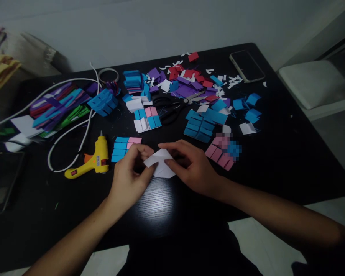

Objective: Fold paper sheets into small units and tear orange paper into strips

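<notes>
A white piece of paper [163, 163], creased and partly folded, is held up between both hands over the front of the dark table. My left hand [129, 176] pinches its left side between thumb and fingers. On the other side my right hand [194, 165] grips the edge, its thumb lying on the paper's face. Just behind my left hand lies a blue and pink paper panel [120, 148]. Beyond my right hand is a pink paper panel [220, 156], part of it blurred out.
A yellow glue gun [99, 157] lies left, by a white cable [83, 143]. Black-handled scissors [186, 101] rest mid-table among purple paper pieces [186, 87] and blue panels [198, 126]. Paper strips [60, 105] are heaped at left. A phone [246, 66] is at the far right corner.
</notes>
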Motion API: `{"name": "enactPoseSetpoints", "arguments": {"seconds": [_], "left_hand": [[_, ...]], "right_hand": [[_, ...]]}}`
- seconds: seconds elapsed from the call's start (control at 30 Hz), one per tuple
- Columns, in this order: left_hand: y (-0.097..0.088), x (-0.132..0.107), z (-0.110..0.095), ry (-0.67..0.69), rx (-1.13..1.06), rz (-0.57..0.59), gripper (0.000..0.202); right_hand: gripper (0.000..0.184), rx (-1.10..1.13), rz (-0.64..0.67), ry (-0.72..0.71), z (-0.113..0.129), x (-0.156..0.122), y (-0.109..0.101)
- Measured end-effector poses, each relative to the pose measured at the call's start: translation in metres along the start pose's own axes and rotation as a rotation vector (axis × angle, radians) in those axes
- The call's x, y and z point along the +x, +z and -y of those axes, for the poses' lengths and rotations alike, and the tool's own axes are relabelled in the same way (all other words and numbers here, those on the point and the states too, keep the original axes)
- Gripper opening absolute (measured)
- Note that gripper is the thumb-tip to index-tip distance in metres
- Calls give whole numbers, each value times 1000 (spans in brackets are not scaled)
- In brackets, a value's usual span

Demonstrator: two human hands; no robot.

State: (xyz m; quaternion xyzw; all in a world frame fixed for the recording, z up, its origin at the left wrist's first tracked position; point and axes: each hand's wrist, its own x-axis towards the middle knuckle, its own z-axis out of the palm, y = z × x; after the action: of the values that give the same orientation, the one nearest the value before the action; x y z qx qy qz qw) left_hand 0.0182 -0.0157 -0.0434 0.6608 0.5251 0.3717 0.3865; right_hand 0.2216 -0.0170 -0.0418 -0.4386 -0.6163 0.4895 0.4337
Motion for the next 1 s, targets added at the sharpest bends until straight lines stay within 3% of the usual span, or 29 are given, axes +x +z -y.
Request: {"name": "enactPoseSetpoints", "arguments": {"seconds": [0.43, 0.53, 0.73, 1.0], "left_hand": [[3, 1, -1, 27, -98, -78, 16], [2, -3, 0, 66, -52, -89, 18], [2, -8, -4, 203, 1, -94, 23], [6, -5, -7, 234, 16, -67, 24]], "right_hand": [[35, 53, -48, -7, 0, -3, 6], [36, -37, -78, -111, -1, -4, 5], [15, -354, -145, -454, -7, -5, 3], [11, -392, -130, -503, -8, -7, 4]]}}
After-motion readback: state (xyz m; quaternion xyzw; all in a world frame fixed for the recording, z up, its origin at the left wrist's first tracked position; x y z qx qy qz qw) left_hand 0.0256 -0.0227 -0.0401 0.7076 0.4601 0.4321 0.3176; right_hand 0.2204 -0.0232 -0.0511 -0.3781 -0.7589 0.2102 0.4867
